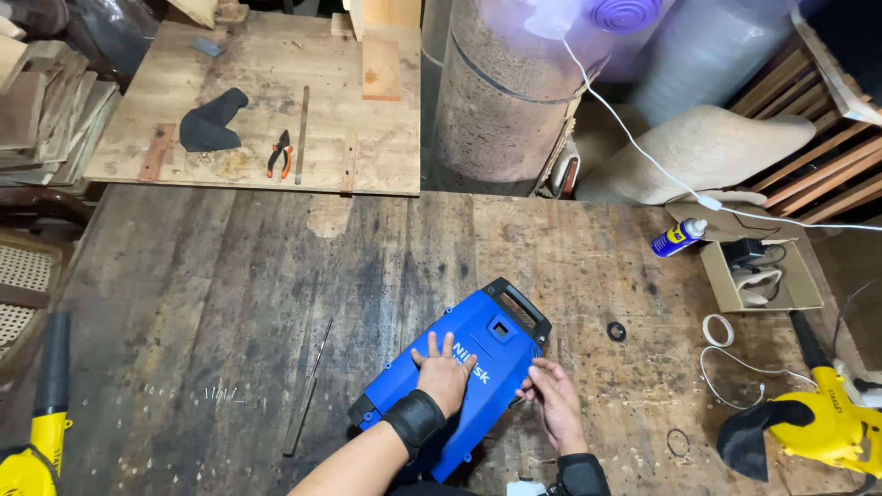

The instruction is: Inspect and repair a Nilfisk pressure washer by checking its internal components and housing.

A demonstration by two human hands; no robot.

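Seen from above: a blue plastic machine housing with a black handle, lying flat on a worn, dark wooden counter, near the 6 o'clock edge. Left hand, in a black wrist brace, pressed palm down on the housing, grip open, fingers spread toward 12 o'clock. Right hand at the housing's 3 o'clock edge, fingertips curled lightly against its side; grip loose, clasping nothing that can be made out. Small black rubber ring at 2 o'clock. Yellow power blower at 3 o'clock.
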